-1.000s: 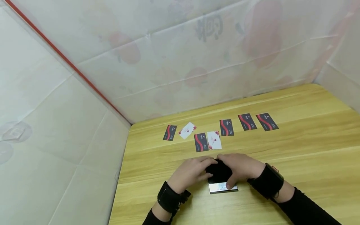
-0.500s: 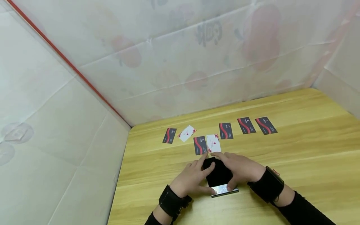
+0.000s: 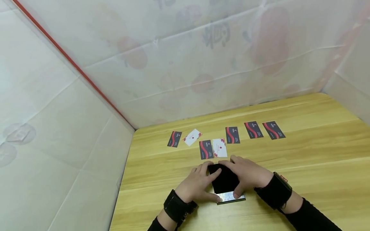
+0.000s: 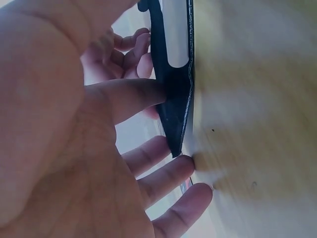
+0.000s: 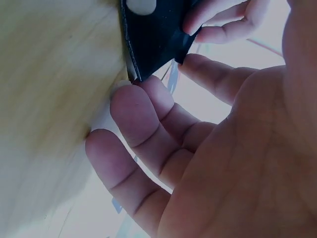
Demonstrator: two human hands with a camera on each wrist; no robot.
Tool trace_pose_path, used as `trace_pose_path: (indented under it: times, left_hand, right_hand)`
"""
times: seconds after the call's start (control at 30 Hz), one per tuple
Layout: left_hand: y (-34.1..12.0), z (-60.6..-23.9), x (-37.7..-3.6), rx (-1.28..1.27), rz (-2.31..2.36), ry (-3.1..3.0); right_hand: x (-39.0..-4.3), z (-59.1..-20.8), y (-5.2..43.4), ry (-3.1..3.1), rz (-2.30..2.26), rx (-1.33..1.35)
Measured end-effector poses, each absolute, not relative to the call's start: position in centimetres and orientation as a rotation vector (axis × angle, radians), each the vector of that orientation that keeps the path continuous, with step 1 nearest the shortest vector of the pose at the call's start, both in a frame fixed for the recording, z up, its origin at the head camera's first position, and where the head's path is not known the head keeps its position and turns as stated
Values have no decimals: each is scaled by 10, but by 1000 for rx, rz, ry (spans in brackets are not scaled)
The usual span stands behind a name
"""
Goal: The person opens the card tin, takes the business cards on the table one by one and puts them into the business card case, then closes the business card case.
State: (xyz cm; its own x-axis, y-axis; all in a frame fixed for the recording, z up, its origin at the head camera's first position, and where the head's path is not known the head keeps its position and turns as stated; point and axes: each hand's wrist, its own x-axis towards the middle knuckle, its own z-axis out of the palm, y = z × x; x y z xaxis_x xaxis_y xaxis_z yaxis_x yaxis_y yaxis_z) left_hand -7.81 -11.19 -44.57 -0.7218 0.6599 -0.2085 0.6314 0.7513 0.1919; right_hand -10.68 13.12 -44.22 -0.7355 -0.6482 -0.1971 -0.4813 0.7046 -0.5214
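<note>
A flat card case (image 3: 225, 181), black with a shiny silver strip along its near end, lies on the table between both hands. My left hand (image 3: 196, 183) grips its left side, thumb at the near corner on the silver strip and index finger over the black top. Opposite it, my right hand (image 3: 249, 175) holds the right side, thumb on the strip and index finger at the far edge. In the left wrist view the case's black side (image 4: 173, 94) has a pale rounded slot. The right wrist view shows a black corner (image 5: 153, 44) by the right fingertips.
Beyond the hands lie several business cards: dark ones with a red wave, such as the dark card (image 3: 206, 149), and white flowered ones, such as the white card (image 3: 219, 148). The wooden table (image 3: 312, 160) ends at a pale fabric wall (image 3: 179, 80) behind and at the left.
My left thumb has come down onto the near left corner of the case, and the left fingers have spread along its side. The right hand stays nearly in place. The cards have not moved.
</note>
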Motion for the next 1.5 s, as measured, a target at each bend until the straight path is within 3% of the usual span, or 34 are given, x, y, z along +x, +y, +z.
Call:
trace_pose_path:
  times: [0.43,0.87,1.07,1.5]
  left_hand:
    - [-112,-445,-78,1051,105,2683]
    - [-109,-446,-78,915,205,2717]
    - [-109,-443,-76,968,117,2778]
    - [-108,-443,-74,1005,50,2777]
  right_hand:
    - [-113,-440,139,2530,-614,-882]
    - [-156,-438,236,2851,-653,-630]
    - [-168,-443,275,2873,-562,-476]
    - [-165,-443,285,2754,-621,-452]
